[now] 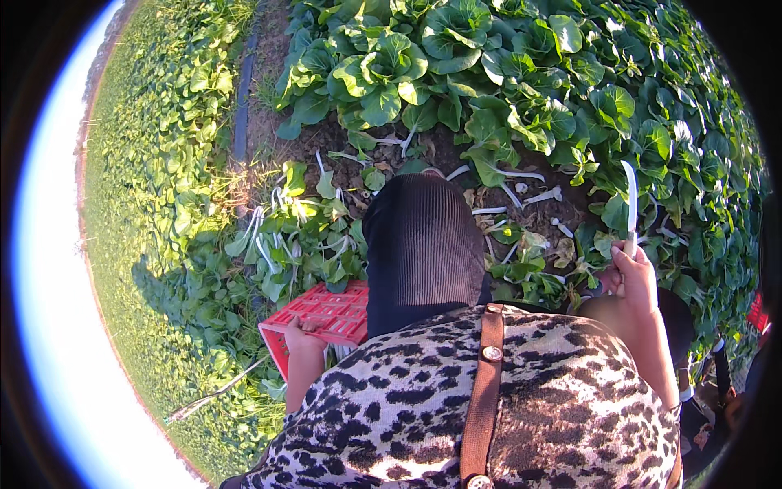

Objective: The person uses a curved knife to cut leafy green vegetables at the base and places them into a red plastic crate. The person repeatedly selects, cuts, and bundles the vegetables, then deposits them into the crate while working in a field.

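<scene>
My right hand (635,275) grips the handle of a harvesting knife (632,195). Its pale, slightly curved blade points away from me, over the leaves. At my left, my left hand (305,336) has hold of a red plastic crate (327,315), whose slotted face is turned up. Something pale shows beneath the crate, partly hidden. Beyond the crate lies a heap of leafy greens (293,238) with white stalks. Cut white stalks and loose leaves (544,195) are scattered on the soil before my dark-clad knee (424,238).
Dense rows of leafy green plants (458,36) stand ahead and to the right. A dark irrigation hose (244,98) runs along the soil at the left, beside another planted strip (171,153). Part of another red object (757,313) shows at the right rim.
</scene>
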Available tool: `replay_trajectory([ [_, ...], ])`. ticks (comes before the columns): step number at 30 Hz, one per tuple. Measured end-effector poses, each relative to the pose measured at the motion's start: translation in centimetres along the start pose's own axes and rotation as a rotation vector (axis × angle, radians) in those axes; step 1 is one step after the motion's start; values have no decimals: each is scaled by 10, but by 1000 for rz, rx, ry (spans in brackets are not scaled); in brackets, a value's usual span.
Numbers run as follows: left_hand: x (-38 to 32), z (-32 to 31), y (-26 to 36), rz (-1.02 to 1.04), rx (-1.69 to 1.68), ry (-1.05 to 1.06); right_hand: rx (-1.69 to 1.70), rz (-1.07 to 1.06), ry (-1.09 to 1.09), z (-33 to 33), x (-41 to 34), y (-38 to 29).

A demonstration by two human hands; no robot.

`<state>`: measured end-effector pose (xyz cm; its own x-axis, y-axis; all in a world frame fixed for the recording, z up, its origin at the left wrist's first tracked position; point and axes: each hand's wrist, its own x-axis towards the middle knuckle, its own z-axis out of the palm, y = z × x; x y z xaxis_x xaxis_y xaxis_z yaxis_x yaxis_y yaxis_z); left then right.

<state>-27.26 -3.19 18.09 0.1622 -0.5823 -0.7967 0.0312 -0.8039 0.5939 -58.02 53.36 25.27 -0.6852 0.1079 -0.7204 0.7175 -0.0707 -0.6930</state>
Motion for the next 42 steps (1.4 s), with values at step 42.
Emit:
replay_trajectory([
  [42,-171,342,-7,1056,572,-889,117,-43,480,-157,118,170],
])
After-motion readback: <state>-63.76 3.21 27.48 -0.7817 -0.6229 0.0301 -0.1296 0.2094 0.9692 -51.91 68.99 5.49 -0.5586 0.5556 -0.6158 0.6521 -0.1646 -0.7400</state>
